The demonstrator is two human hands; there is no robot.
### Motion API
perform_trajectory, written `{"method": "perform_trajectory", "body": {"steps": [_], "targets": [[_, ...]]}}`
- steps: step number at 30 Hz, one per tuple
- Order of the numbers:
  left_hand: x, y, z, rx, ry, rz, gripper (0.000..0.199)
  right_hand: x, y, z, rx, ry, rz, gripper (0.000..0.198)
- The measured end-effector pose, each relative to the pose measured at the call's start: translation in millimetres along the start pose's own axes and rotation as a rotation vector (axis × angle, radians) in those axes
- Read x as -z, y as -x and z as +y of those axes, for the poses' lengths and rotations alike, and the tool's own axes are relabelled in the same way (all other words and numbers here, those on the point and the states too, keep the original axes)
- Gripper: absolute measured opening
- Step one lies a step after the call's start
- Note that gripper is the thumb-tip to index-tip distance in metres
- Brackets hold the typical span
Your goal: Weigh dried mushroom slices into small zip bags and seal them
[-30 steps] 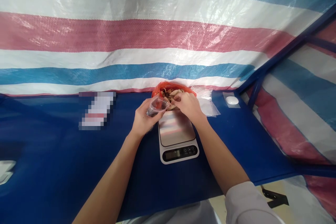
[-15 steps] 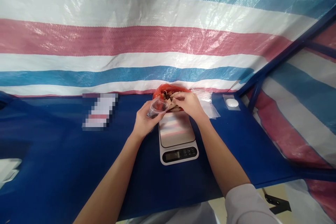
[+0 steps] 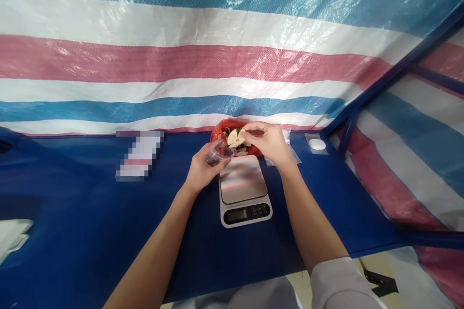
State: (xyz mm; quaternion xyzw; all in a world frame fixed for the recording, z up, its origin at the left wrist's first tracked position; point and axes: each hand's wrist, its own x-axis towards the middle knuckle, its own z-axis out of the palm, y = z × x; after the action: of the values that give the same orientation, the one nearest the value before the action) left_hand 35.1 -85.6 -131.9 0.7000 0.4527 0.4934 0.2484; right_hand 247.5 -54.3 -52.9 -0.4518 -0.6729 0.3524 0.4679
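My left hand (image 3: pixel 200 170) is closed round a clear plastic cup (image 3: pixel 218 152), tilted with its mouth toward a red plastic bag (image 3: pixel 219 130). Pale and dark dried slices fill the bag. Above it, the fingers of my right hand (image 3: pixel 271 144) pinch a pale dried slice (image 3: pixel 235 139) close to the cup's rim. Whether more than one slice is in that pinch is hard to make out. Just in front of the bag lies a white kitchen scale (image 3: pixel 245 184) with a shiny metal plate, and its display is too dim to read.
Flat clear plastic bags (image 3: pixel 295 158) lie to the right of the red bag. Farther right is a white round object (image 3: pixel 317 144) on a small clear bag. A blurred-out paper (image 3: pixel 140 154) and a white case-like item (image 3: pixel 12 237) are leftward. Striped sheeting (image 3: pixel 181 63) hangs behind.
My right hand has come up and slightly right out of the red bag, with a pale slice now showing at its fingertips. The left hand keeps the cup nearly in place.
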Motion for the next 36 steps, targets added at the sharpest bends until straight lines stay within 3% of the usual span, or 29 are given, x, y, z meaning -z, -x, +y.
{"method": "perform_trajectory", "body": {"steps": [7, 12, 19, 25, 30, 36], "targets": [[-4, 1, 1, 0.003, 0.052, -0.002, 0.052, -11, 8, -17, 0.044, 0.206, -0.099, 0.008], [-5, 1, 4, -0.008, 0.058, 0.016, 0.052, -18, 12, -23, 0.148, 0.368, -0.225, 0.013], [-6, 1, 5, -0.029, 0.054, 0.011, 0.047, -27, 13, -20, 0.225, 0.566, -0.266, 0.017], [-5, 1, 5, -0.037, 0.014, 0.013, 0.048, -31, 13, -16, 0.241, 0.554, -0.323, 0.019], [-4, 2, 3, -0.063, 0.012, 0.009, 0.046, -29, 15, -19, 0.184, 0.405, -0.372, 0.016], [-5, 1, 4, -0.098, -0.006, 0.034, 0.048, -17, 15, -22, 0.232, 0.382, -0.334, 0.017]]}}
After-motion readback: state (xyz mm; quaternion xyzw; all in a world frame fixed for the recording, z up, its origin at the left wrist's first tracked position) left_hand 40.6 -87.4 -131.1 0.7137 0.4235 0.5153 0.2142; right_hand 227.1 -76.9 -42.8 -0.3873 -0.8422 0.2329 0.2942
